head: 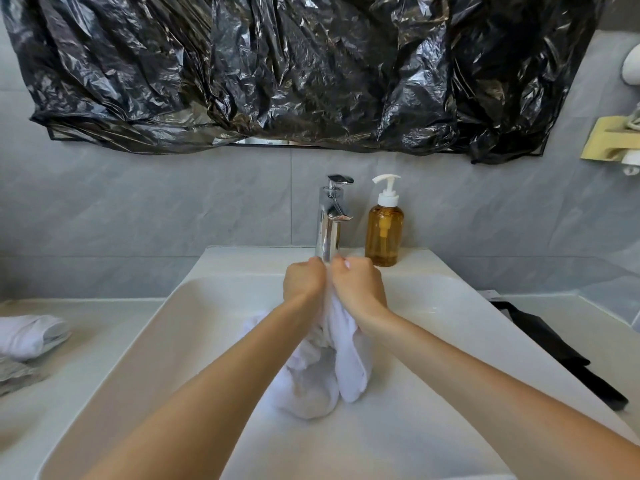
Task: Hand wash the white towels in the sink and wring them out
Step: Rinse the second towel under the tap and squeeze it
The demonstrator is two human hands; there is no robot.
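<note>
A wet white towel (332, 362) hangs bunched over the middle of the white sink (145, 341), its lower end resting on the basin floor. My left hand (304, 282) and my right hand (358, 285) grip its top end side by side, fists touching, just below the chrome tap (330, 220). Another white towel (29, 336) lies crumpled on the counter at the far left.
An amber soap pump bottle (384, 230) stands right of the tap on the sink's back ledge. A black strap-like object (554, 355) lies on the counter to the right. Black plastic sheeting (277, 71) covers the mirror above. Grey cloth (14, 374) lies at the left edge.
</note>
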